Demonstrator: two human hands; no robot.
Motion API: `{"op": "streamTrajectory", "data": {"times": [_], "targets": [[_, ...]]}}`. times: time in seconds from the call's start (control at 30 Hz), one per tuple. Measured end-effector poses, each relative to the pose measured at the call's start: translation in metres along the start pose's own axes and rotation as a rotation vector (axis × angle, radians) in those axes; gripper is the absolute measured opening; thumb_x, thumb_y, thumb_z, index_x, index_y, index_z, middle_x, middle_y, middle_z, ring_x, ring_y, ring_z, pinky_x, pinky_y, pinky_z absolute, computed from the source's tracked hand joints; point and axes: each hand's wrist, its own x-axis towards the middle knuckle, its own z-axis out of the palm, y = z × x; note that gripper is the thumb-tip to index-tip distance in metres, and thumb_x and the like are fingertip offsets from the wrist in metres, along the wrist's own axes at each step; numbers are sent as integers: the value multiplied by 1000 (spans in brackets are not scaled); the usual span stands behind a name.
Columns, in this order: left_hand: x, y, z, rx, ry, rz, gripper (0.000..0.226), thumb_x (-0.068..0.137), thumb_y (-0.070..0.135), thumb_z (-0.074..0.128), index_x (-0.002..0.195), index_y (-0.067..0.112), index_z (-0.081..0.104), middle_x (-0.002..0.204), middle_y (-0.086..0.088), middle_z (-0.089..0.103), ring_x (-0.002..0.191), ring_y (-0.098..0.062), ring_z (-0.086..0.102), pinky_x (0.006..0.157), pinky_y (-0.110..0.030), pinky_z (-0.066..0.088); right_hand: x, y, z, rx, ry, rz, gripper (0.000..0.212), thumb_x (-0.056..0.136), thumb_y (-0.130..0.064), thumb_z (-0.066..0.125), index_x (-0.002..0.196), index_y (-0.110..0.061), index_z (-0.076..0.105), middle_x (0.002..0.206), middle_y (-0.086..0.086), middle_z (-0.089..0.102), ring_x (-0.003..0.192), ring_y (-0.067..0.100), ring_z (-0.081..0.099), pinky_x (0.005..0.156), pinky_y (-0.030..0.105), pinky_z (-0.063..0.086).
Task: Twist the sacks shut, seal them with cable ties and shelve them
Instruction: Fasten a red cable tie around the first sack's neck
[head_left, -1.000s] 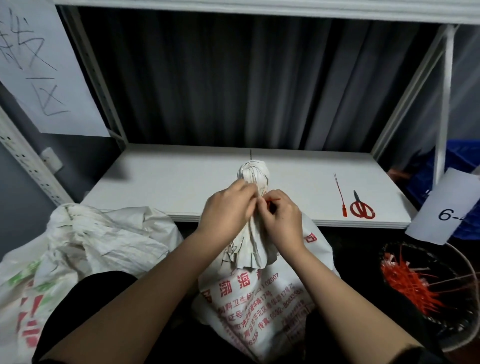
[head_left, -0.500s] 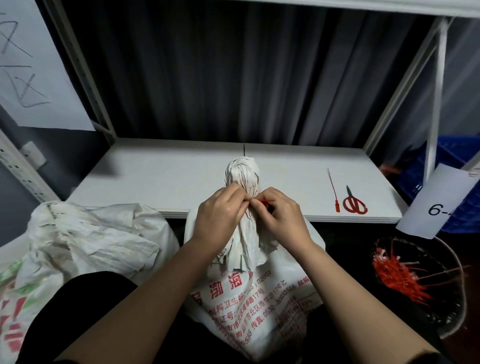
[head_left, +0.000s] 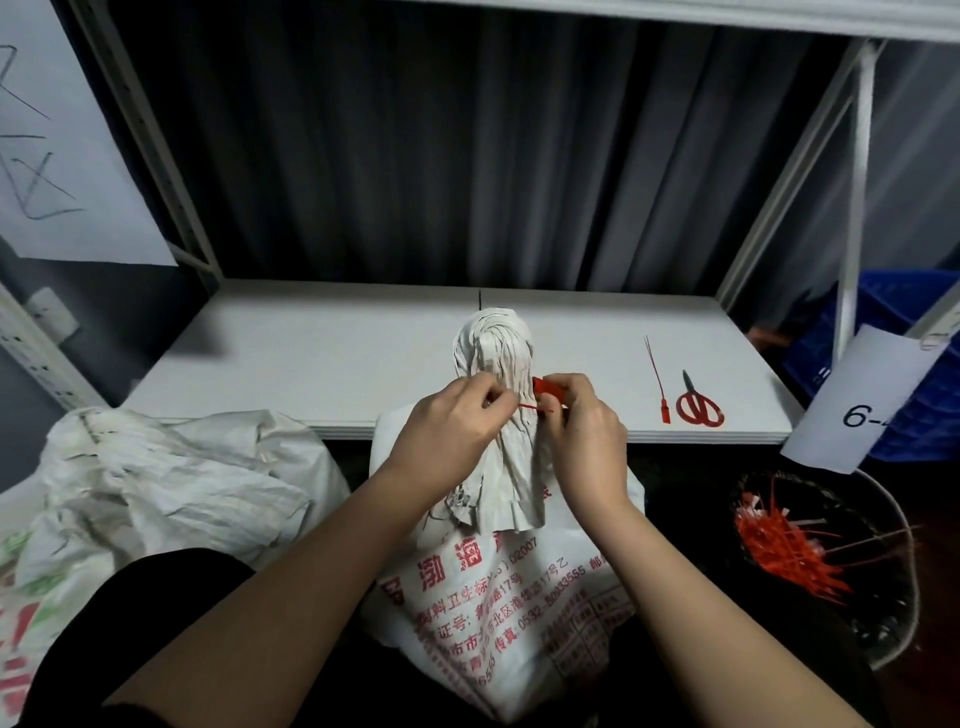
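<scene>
A white woven sack (head_left: 498, 587) with red print stands in front of me, its neck twisted into a tight bunch that rises above the shelf edge. A red cable tie (head_left: 540, 395) runs across the front of the twisted neck. My left hand (head_left: 457, 431) pinches the tie's thin tail on the left side of the neck. My right hand (head_left: 582, 431) pinches the tie's red head end on the right side. A second white sack (head_left: 171, 483) lies slumped to my left, its mouth loose.
The white shelf (head_left: 332, 364) carries a spare red cable tie (head_left: 657, 379) and red-handled scissors (head_left: 698, 402) at its right front. A dark bin (head_left: 826, 566) of red cable ties and offcuts sits at the lower right. A paper label (head_left: 867, 400) hangs beside a blue crate (head_left: 898, 322).
My hands have drawn slightly apart at the sack's neck, and the red head of the tie now shows at my right fingertips. The view has dipped a little.
</scene>
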Motion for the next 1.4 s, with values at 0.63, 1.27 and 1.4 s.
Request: {"op": "streamTrajectory", "data": {"times": [0.63,1.27,1.4], "targets": [[35,21,-12,228,-266,-199,26,86,6,57,109,18,61,104,-7,56,99,-25,56,55,-30,38,8,1,25,727,46,490,11,87,-38,47,76,-40,47,86,5,70,82,29,70,80,56,54],[39,25,-18,206,-328,-211,34,95,4,39,124,16,51,121,-8,49,119,-26,44,67,-30,37,6,1,21,561,39,341,13,98,-26,45,87,-32,45,84,-4,70,81,19,71,80,51,54],[34,24,-13,124,-237,-207,24,96,11,45,115,17,59,111,-5,56,112,-26,49,62,-31,33,7,1,17,509,83,328,5,98,-20,49,94,-17,47,80,-8,67,76,12,66,79,41,53]]}}
